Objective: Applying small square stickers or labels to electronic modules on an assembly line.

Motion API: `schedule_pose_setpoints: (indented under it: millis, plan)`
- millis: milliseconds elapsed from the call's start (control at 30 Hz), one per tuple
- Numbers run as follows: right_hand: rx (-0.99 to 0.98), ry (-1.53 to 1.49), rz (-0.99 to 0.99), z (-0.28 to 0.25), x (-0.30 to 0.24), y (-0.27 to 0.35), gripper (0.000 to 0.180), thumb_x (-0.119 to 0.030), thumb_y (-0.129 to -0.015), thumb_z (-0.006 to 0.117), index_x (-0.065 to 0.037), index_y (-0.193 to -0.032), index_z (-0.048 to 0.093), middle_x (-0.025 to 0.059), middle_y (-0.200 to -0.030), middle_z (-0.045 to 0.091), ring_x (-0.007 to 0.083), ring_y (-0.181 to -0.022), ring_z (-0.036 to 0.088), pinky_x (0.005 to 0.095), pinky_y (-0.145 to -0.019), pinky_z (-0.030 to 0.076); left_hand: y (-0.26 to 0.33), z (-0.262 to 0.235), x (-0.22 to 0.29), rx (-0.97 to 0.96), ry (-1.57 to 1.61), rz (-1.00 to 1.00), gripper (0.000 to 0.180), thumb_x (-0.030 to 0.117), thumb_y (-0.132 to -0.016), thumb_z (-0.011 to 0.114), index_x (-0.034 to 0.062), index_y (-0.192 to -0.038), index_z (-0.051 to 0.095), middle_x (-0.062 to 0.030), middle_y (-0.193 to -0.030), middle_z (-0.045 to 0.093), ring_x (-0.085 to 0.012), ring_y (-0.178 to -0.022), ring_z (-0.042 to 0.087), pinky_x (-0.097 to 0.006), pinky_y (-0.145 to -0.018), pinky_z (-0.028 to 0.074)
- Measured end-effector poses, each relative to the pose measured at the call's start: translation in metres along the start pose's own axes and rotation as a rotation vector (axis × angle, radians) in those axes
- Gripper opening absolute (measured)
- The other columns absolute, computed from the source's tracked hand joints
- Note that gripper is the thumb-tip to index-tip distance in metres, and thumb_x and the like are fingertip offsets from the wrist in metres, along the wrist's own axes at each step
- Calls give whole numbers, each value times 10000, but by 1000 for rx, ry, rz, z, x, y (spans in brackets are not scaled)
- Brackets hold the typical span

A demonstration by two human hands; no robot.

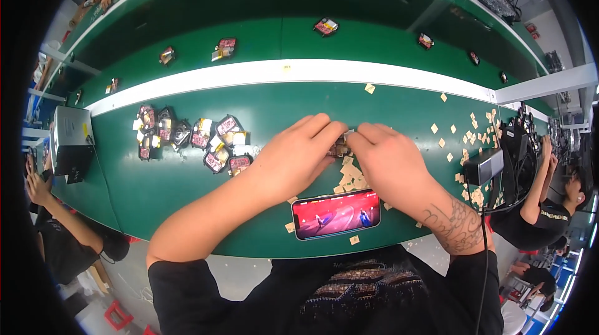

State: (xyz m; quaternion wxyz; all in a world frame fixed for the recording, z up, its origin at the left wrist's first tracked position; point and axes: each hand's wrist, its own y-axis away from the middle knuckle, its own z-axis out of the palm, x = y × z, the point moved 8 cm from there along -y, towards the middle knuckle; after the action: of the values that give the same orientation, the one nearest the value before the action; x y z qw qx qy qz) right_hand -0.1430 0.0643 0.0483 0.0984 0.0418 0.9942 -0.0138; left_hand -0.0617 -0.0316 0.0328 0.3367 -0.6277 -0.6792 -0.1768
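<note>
My left hand (304, 147) and my right hand (382, 155) meet over the green table, with fingers curled around a small dark electronic unit (339, 147). Most of that unit is hidden under the fingers; only a brown-grey strip shows between them. Just below it lies a loose pile of small tan square pieces (350, 177). Closer to me a phone (337, 214) lies on its side, its screen lit red. Left of my left hand sit several small black-cased units with pink-red boards (228, 128), some with yellow and white parts showing.
A white rail (287, 70) crosses behind the work surface; more units (326, 26) lie on the green belt beyond it. Tan squares (477, 194) scatter at right beside a black box (484, 167) with a cable. A grey box (72, 138) stands left. Co-workers sit on both sides.
</note>
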Motion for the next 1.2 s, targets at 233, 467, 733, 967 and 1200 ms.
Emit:
schedule_pose_setpoints:
  millis: [233,467,733,967,1200]
  plan:
    - [50,-128,41,3,6,7,226,-43,-828,712,-37,-1049,662,90,-985,661,305,-969,717,436,-743,619,2,1,-2,20,-15,-10,543,71,-859,836,69,-1356,616,-159,-1130,633,-417,-1042,675,-497,-865,582]
    - [45,-128,71,4,6,6,203,-40,-861,728,-33,-1053,663,105,-978,664,331,-955,719,442,-751,616,5,5,1,-7,-65,-54,534,72,-876,822,83,-1358,592,-147,-1143,623,-400,-1069,673,-488,-886,586]
    - [282,-697,225,13,44,26,117,-17,-1011,666,-33,-1127,667,113,-1000,646,318,-816,706,403,-718,572,6,4,-3,20,9,-97,536,63,-870,851,91,-1353,620,-125,-1146,665,-342,-952,704,-446,-794,601]
    - [221,-606,225,9,59,16,123,-26,-1017,683,-40,-1138,696,96,-965,611,238,-786,659,347,-692,533,8,4,-1,42,-9,-45,548,79,-862,850,68,-1349,599,-141,-1150,668,-358,-1012,684,-454,-853,590]
    - [150,-663,142,13,43,-2,190,11,-988,715,-22,-1175,711,81,-969,616,167,-808,637,298,-698,509,10,6,3,63,-42,29,499,110,-862,842,73,-1302,610,-127,-1134,659,-366,-1077,668,-470,-906,583]
